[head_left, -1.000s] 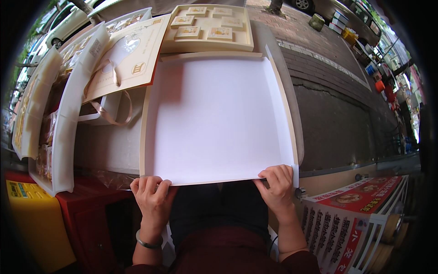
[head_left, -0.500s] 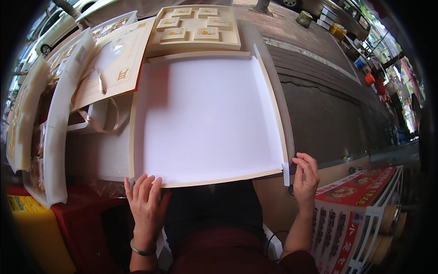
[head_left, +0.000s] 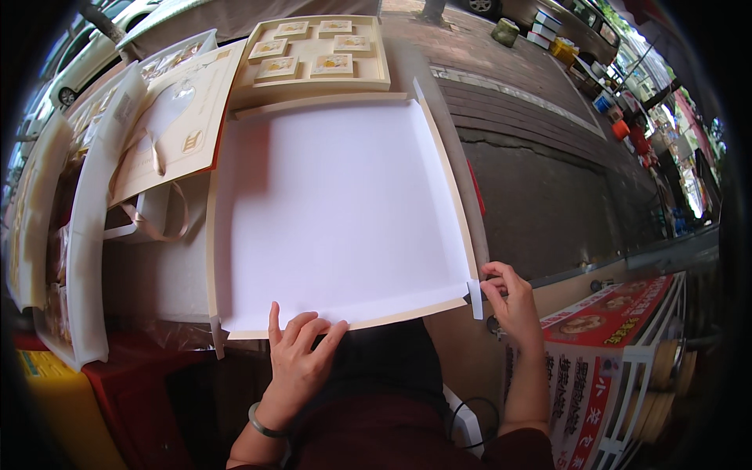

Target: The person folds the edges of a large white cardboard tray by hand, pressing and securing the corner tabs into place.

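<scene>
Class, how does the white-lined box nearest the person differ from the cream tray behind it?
The white-lined box looks larger than the cream tray. The box's floor is white and bare; the tray's is cream and carries six small boxes. The box has a white flap sticking out at one corner; the tray's visible corners look closed. Both are shallow and open-topped.

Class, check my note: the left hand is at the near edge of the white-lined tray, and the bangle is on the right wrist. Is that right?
Not quite: the head view shows the bangle on the left wrist, not the right. The left hand is indeed at the near edge of the white-lined tray.
</scene>
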Demonstrator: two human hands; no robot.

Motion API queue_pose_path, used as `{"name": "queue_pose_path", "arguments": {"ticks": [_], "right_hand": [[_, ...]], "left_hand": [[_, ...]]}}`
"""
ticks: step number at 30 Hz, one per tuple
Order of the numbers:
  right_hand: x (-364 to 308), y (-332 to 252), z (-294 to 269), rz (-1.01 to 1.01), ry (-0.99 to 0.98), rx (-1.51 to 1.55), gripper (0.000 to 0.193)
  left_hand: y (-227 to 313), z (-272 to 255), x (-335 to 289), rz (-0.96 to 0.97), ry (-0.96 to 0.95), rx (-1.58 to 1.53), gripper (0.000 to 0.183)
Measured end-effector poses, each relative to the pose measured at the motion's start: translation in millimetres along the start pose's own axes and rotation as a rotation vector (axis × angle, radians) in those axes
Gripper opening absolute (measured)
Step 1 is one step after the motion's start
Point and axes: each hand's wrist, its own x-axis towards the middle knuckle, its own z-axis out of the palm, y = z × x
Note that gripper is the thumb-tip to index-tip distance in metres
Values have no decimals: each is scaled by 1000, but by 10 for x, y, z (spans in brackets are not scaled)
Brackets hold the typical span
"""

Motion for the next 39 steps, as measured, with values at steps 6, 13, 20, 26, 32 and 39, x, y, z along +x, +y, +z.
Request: {"name": "queue_pose_path", "arguments": {"ticks": [6, 13, 20, 26, 32, 39], "right_hand": [[192, 53, 192, 49, -18, -61, 14], [225, 38, 394, -212, 83, -524, 15], [252, -61, 488, -451, 160, -537, 10], [264, 27, 564, -431, 185, -587, 13], [283, 49, 593, -486, 224, -559, 12], [252, 109, 627, -472, 258, -447, 17]], "left_hand": [[2, -9, -111, -6, 4, -26, 31], [-2, 38, -181, -14, 12, -42, 32], [-3, 47, -183, -13, 26, -51, 29], [-8, 81, -186, -19, 59, -51, 31], [-3, 73, -189, -20, 55, -64, 28], [-17, 105, -184, -14, 74, -53, 29]]}}
